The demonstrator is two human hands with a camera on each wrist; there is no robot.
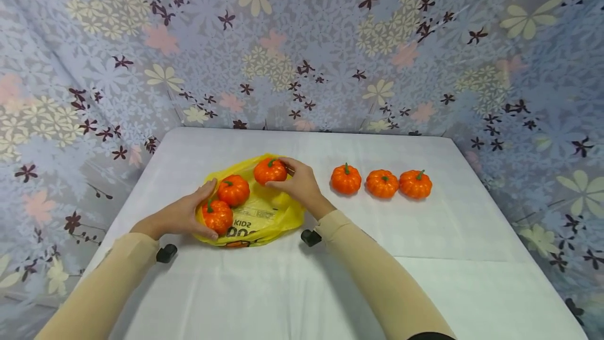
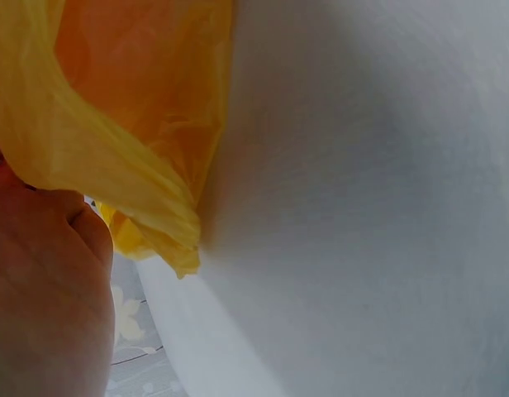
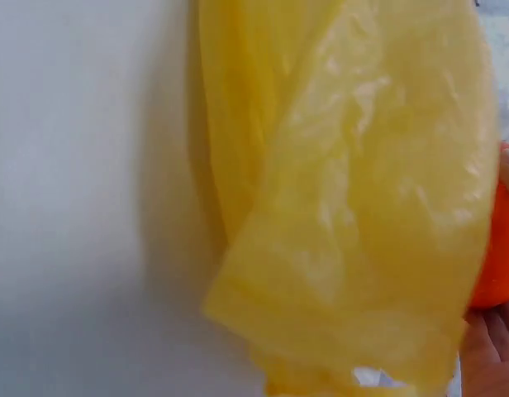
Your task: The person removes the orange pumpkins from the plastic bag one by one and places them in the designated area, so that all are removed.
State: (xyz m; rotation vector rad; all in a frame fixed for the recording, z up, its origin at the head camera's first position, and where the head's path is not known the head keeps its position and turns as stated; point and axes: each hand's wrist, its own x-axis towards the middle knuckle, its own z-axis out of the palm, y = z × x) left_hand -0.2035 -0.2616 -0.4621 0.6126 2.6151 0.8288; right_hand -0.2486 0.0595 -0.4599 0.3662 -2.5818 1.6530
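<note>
Pumpkin (image 1: 270, 173) | pinched in right hand (image 1: 300, 182) | at mouth of yellow bag (image 1: 289, 216)

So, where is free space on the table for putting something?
Free: table right of the right sleeve, in front of the pumpkin row; also behind that row. Crowded: yellow bag, with three pumpkins, left hand and right hand.

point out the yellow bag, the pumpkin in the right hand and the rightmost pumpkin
Yellow bag (image 1: 281, 216): head view, on bare plastic at its right side.
Held pumpkin (image 1: 269, 172): head view, middle of its orange body.
Rightmost pumpkin (image 1: 415, 186): head view, front of its ribbed body.
</note>
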